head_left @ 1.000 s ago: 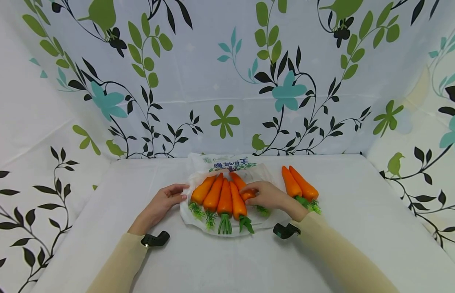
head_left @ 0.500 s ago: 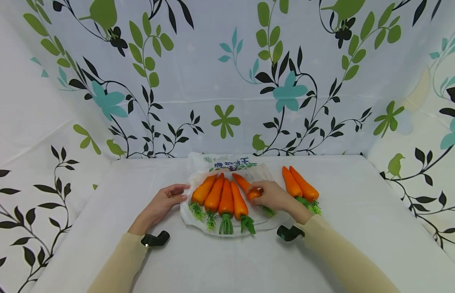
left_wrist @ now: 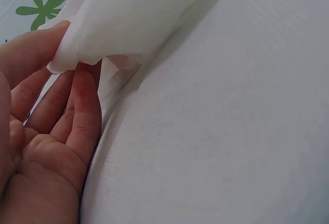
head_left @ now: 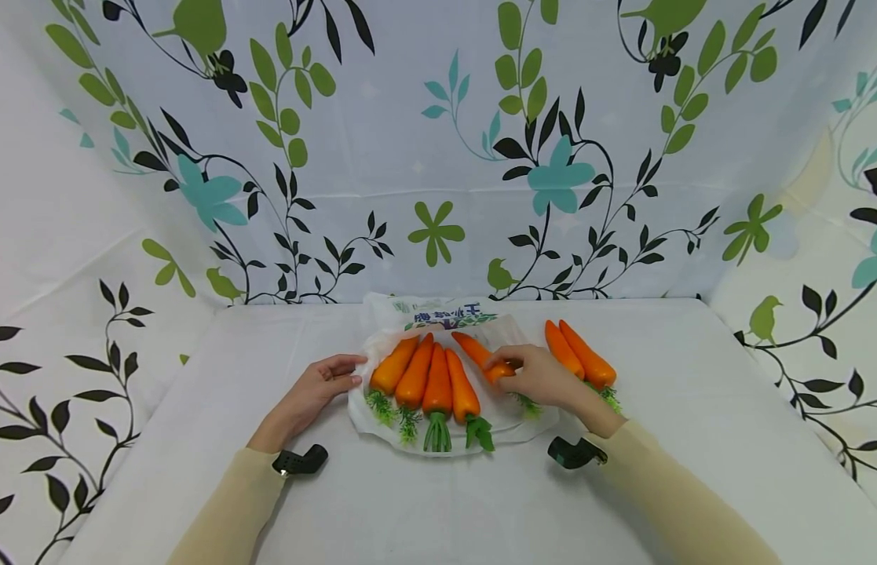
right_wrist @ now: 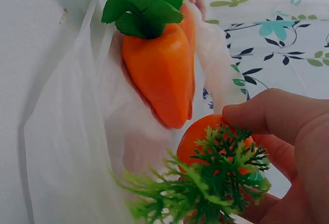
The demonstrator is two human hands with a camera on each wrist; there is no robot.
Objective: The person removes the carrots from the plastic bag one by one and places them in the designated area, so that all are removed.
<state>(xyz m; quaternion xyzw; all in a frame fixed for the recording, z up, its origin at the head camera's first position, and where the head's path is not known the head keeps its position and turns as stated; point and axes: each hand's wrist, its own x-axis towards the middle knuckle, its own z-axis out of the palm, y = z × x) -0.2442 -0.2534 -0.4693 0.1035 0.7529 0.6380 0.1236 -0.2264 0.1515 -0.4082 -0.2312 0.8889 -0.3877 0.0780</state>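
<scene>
A white plastic bag with printing on its far end lies flat, bearing a fan of several orange carrots with green tops toward the person. My right hand grips the thick end of the rightmost carrot, which lies tilted and apart from the others. In the right wrist view, thumb and fingers hold that carrot beside its feathery green top. At the bag's left edge is my left hand; the left wrist view shows its thumb and fingers pinching the bag's plastic.
Two more carrots lie on the white tabletop right of the bag, their tops partly hidden behind the right wrist. A cloth backdrop with leaves, flowers and birds hangs behind and at the sides.
My right hand has moved right and slightly toward the person with its carrot, widening the gap to the neighbouring carrot. The left hand stays at the bag's edge.
</scene>
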